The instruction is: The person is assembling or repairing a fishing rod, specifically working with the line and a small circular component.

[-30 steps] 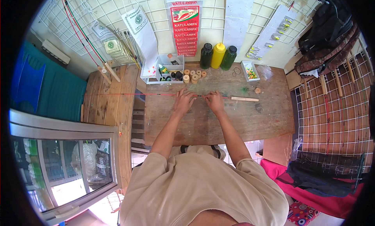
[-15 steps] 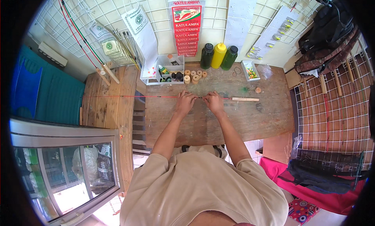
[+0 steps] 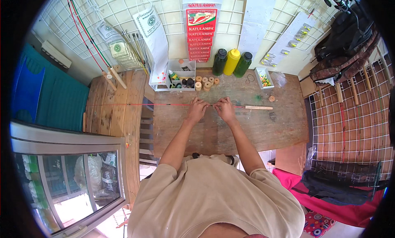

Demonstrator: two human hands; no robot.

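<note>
A thin red fishing rod (image 3: 177, 104) lies crosswise over the wooden table, its pale wooden handle (image 3: 258, 107) pointing right and its slim end running left past the table edge. My left hand (image 3: 198, 109) pinches the shaft near the middle, fingertips closed on it. Close beside it, my right hand (image 3: 225, 109) grips the rod with bent fingers, between the left hand and the handle. A short dark stretch of shaft shows between the hands; its details are too small to make out.
Behind the hands stand wooden rings (image 3: 206, 83), a white compartment tray (image 3: 176, 89) with small bottles, dark bottles (image 3: 245, 65) and a yellow bottle (image 3: 231, 62). A small white box (image 3: 264, 78) holds colourful bits. Rods hang on the right rack (image 3: 354, 127); a glass-fronted cabinet (image 3: 74, 184) stands left.
The view has tipped slightly, so the scene sits a little lower. Both hands stay on the rod at nearly the same spot, with only slight finger movement.
</note>
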